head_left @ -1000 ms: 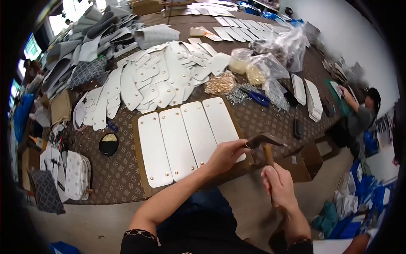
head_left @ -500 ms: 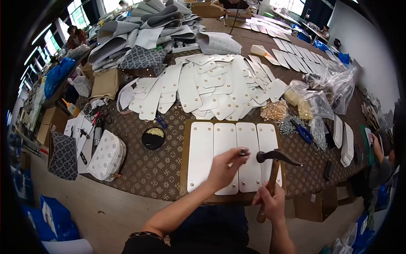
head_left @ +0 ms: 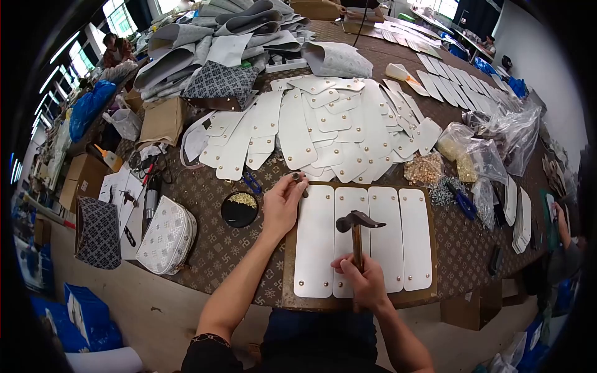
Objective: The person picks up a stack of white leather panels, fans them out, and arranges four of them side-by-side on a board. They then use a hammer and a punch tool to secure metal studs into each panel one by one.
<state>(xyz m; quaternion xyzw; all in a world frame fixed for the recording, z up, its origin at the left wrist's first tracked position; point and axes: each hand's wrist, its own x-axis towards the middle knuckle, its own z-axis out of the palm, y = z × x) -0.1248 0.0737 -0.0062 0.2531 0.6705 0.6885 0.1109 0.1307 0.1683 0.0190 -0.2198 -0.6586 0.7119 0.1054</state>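
Note:
My left hand (head_left: 281,208) is closed on a small dark metal punch (head_left: 296,178), near the upper left corner of a brown board (head_left: 288,273). Side by side on the board lie several white strips (head_left: 314,239) with metal snaps at their ends. My right hand (head_left: 368,283) grips the wooden handle of a claw hammer (head_left: 356,222), whose dark head is raised over the middle strips. A round black dish (head_left: 239,214) of small brass-coloured pieces stands left of my left hand.
Behind the board spreads a heap of white snapped pieces (head_left: 336,127). Copper-coloured fasteners (head_left: 423,168), silver ones (head_left: 445,191) and blue-handled pliers (head_left: 465,204) lie to the right. A white patterned pouch (head_left: 166,239) sits left. A co-worker's hand (head_left: 563,224) shows at far right.
My left hand has moved left and away with the punch, from the middle strips to the board's upper left corner. The hammer in my right hand has shifted left over the strips.

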